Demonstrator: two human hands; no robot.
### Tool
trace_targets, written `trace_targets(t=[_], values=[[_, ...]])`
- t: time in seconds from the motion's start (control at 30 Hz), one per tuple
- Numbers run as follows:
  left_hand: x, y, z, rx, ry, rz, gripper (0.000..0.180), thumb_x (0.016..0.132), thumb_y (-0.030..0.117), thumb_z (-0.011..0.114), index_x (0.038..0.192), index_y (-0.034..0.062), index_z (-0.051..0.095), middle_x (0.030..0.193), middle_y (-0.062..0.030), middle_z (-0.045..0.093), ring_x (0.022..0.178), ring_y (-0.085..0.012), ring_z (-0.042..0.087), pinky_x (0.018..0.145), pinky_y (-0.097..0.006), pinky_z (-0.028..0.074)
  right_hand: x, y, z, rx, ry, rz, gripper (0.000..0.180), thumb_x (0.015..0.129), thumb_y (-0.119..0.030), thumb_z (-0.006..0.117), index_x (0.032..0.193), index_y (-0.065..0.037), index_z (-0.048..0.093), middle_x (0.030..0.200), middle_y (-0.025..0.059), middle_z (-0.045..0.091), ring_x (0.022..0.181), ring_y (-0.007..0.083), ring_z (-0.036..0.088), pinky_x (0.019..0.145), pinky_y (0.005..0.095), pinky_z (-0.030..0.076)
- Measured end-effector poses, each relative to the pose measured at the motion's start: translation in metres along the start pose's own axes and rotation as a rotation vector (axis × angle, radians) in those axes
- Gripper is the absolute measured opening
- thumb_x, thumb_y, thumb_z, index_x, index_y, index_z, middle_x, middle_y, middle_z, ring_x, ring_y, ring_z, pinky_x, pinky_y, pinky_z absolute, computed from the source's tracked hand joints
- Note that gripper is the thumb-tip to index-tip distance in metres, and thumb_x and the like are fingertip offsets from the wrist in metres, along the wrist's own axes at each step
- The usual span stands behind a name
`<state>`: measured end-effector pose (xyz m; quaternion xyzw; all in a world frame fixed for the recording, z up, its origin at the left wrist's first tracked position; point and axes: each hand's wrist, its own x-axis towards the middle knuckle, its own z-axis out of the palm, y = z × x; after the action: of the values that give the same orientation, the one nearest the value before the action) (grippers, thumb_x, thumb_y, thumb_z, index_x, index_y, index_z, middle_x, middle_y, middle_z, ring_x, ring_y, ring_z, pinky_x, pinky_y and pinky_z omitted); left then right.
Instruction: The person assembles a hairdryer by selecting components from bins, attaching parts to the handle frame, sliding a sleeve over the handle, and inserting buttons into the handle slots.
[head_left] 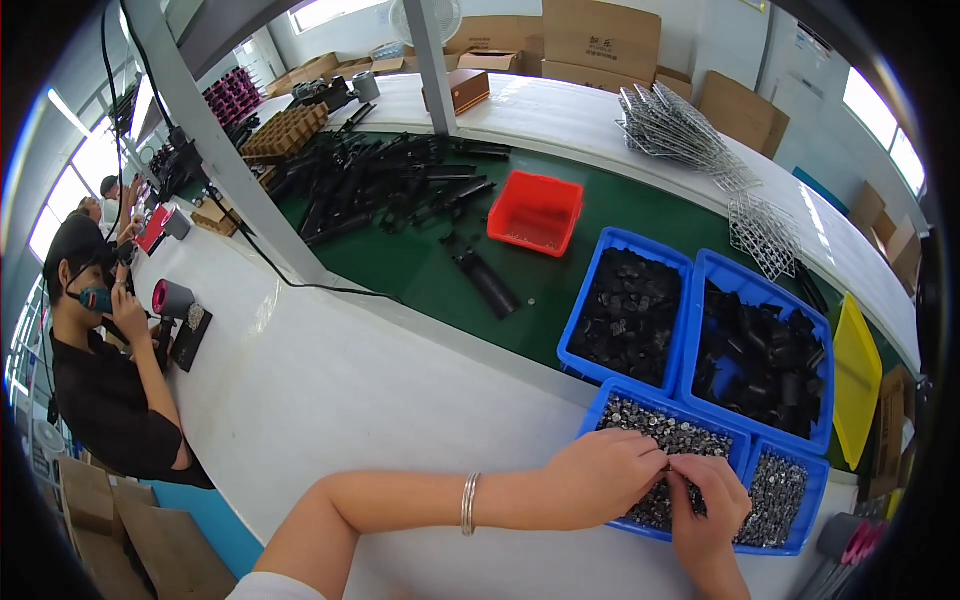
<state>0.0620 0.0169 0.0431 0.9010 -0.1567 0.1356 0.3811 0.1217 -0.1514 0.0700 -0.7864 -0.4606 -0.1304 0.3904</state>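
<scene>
A worker's left hand (pixel 600 475) and right hand (pixel 706 497) meet fingertip to fingertip over a shallow blue tray of small silvery metal parts (pixel 668 440) at the near edge of the white workbench (pixel 340 390), the fingers pinched together on what appears to be one of those parts, though the piece itself is too small to make out; a silver bangle (pixel 468 503) circles the left wrist. The step looks like picking or joining small fittings drawn from that tray, and the next move would seem to call for a fine fingertip grip and a steady hold over the tray. Just right of it sits a second blue tray of similar silvery parts (pixel 778 490). Behind the tray stand two deeper blue bins of black plastic parts (pixel 625 310) (pixel 760 355), with a yellow bin (pixel 857 380) at their right. Farther behind, on the green belt (pixel 420 265), lie a red bin (pixel 535 212) and a heap of black tubes (pixel 380 185). Far left of the tray, a masked co-worker (pixel 100 370) sits at the bench.
</scene>
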Motion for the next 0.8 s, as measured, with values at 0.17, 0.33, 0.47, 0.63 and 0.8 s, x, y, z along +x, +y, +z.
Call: trace_targets(t=[0.17, 0.33, 0.47, 0.63, 0.8], values=[[0.001, 0.000, -0.004, 0.019, -0.010, 0.008, 0.010, 0.086, 0.011, 0.060, 0.088, 0.0020, 0.058, 0.085, -0.0103, 0.060, 0.082, -0.0284, 0.060, 0.076, -0.039, 0.048, 0.001, 0.003, 0.002, 0.022, -0.006, 0.035, 0.025, 0.069, 0.009, 0.072, 0.091, -0.001, 0.067, 0.087, 0.0110, 0.067, 0.075, 0.0258, 0.065, 0.065, 0.0311, 0.052], [-0.001, 0.000, -0.004, -0.005, 0.001, 0.021, 0.013, 0.087, 0.011, 0.060, 0.095, 0.0012, 0.060, 0.091, -0.0107, 0.063, 0.086, -0.0300, 0.061, 0.078, -0.038, 0.048, 0.000, 0.000, 0.001, 0.049, 0.055, 0.065, 0.021, 0.069, 0.007, 0.073, 0.087, -0.003, 0.069, 0.083, 0.0088, 0.065, 0.074, 0.0246, 0.062, 0.064, 0.0310, 0.050], [0.004, 0.003, -0.001, 0.000, -0.063, -0.020, 0.013, 0.085, 0.008, 0.059, 0.097, 0.0029, 0.061, 0.094, -0.0123, 0.063, 0.090, -0.0314, 0.061, 0.080, -0.040, 0.048, -0.008, 0.007, -0.003, 0.062, 0.028, -0.013, 0.023, 0.068, 0.001, 0.077, 0.088, -0.006, 0.070, 0.083, 0.0070, 0.064, 0.072, 0.0245, 0.060, 0.064, 0.0336, 0.046], [0.004, 0.001, -0.014, -0.002, -0.012, -0.002, 0.017, 0.082, 0.004, 0.060, 0.099, 0.0029, 0.061, 0.093, -0.0136, 0.065, 0.085, -0.0338, 0.062, 0.075, -0.043, 0.050, -0.001, 0.011, 0.000, 0.132, 0.027, 0.014, 0.023, 0.070, -0.002, 0.074, 0.093, -0.007, 0.069, 0.091, 0.0064, 0.063, 0.084, 0.0251, 0.062, 0.074, 0.0357, 0.048], [0.008, 0.004, -0.015, -0.025, 0.006, 0.008, 0.014, 0.082, 0.001, 0.061, 0.097, 0.0007, 0.062, 0.093, -0.0137, 0.066, 0.081, -0.0330, 0.062, 0.071, -0.041, 0.049, -0.005, 0.012, 0.002, 0.193, 0.051, 0.080, 0.023, 0.075, -0.001, 0.075, 0.097, -0.005, 0.069, 0.095, 0.0078, 0.063, 0.082, 0.0238, 0.063, 0.069, 0.0314, 0.052]])
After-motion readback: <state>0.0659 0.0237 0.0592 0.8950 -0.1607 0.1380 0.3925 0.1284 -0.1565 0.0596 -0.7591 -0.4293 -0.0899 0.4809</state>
